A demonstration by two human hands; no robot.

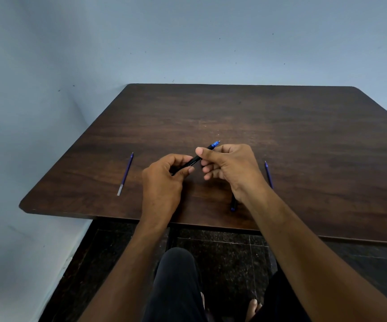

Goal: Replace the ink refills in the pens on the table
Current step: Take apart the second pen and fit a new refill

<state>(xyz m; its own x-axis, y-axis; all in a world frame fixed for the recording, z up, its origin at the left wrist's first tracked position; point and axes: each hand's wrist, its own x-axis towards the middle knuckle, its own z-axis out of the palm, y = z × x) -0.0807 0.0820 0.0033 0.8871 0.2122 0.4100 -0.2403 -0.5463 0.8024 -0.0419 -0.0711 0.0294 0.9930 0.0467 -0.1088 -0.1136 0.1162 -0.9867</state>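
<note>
A black pen (195,160) with a blue tip section is held above the middle of the dark wooden table (304,140), tip pointing up and to the right. My left hand (162,180) grips its lower barrel. My right hand (229,168) pinches the upper barrel just below the blue tip. A blue ink refill (125,174) lies on the table to the left of my hands. Another blue refill (268,175) lies to the right, partly hidden by my right wrist. A second dark pen (233,203) lies under my right wrist, mostly hidden.
The table stands against a pale blue wall (188,43) at the back and left. Its near edge runs just in front of my forearms. Below it are a dark tiled floor (229,256) and my legs in dark trousers.
</note>
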